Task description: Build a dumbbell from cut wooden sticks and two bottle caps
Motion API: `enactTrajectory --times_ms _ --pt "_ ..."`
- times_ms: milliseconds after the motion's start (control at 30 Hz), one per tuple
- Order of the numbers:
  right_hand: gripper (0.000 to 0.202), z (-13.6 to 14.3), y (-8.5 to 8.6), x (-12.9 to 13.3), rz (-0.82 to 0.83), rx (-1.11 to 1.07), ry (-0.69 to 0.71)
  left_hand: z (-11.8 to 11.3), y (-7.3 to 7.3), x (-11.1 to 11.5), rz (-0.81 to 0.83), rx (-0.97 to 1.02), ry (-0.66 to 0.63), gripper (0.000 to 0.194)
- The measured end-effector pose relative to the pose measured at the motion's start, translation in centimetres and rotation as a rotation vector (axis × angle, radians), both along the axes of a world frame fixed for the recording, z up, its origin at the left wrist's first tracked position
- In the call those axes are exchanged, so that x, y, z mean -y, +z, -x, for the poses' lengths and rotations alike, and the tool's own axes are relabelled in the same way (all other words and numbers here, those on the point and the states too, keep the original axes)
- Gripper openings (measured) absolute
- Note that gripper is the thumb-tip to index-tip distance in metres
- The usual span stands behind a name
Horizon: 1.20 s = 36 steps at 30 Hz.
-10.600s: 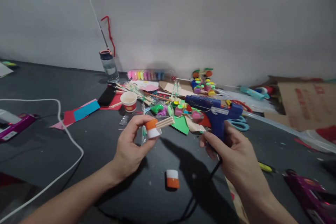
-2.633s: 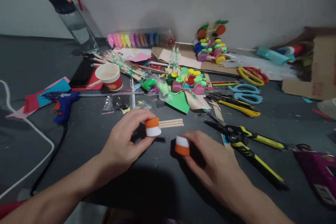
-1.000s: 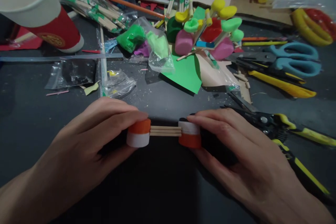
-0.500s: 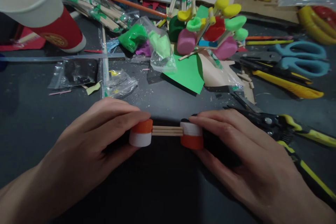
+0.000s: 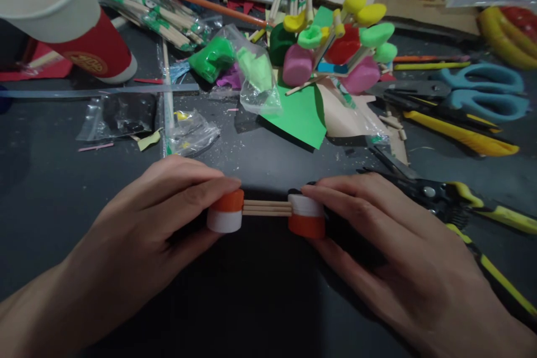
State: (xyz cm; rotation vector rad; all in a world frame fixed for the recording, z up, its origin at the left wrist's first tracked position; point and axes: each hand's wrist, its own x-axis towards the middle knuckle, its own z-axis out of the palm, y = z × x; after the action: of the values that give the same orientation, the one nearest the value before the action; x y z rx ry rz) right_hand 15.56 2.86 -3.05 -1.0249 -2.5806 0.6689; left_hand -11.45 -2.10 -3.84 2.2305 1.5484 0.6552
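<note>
Three pale sticks (image 5: pixel 267 208), side by side, bridge two orange-and-white pieces. Left piece (image 5: pixel 225 212) is orange over white, right piece (image 5: pixel 306 216) white over orange. Step in hand, my read: both ends held lined up on the sticks. Stick ends meet the facing sides of both pieces; can't tell if they're bonded, inserted or just butted.

Next move, as I judge it, calls for steady, even hold, no twist, sticks level. Risk: letting go of one side early could skew the joint.

Grip: left hand (image 5: pixel 155 224) pinches the left piece from its outer side, fingers above, thumb below. Right hand (image 5: pixel 403 240) does the same on the right piece. Sticks sit in the gap between hands, no finger on them. Assembly is low over the bench (image 5: pixel 54 179), centred between both hands; can't tell if it touches down.

Just beyond: green paper (image 5: pixel 306 123), then coloured clay-like lumps (image 5: pixel 297 67). Yellow-and-black cutters (image 5: pixel 428 193) lie right beside the right hand, with blue-handled scissors (image 5: pixel 482 89) farther back. Paper cup (image 5: pixel 100 59) at far left, well apart from the work.
</note>
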Motion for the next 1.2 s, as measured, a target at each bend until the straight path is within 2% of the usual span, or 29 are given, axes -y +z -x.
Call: enactTrajectory --times_ms 233,1200 --pt "0.031 0.12 -0.08 -0.02 -0.006 -0.013 0.019 -0.18 0.36 -0.26 0.018 -0.060 -0.050 0.025" --pt "0.033 0.37 -0.30 0.32 -0.046 0.012 0.017 -0.09 0.28 -0.28 0.011 -0.057 -0.037 0.027"
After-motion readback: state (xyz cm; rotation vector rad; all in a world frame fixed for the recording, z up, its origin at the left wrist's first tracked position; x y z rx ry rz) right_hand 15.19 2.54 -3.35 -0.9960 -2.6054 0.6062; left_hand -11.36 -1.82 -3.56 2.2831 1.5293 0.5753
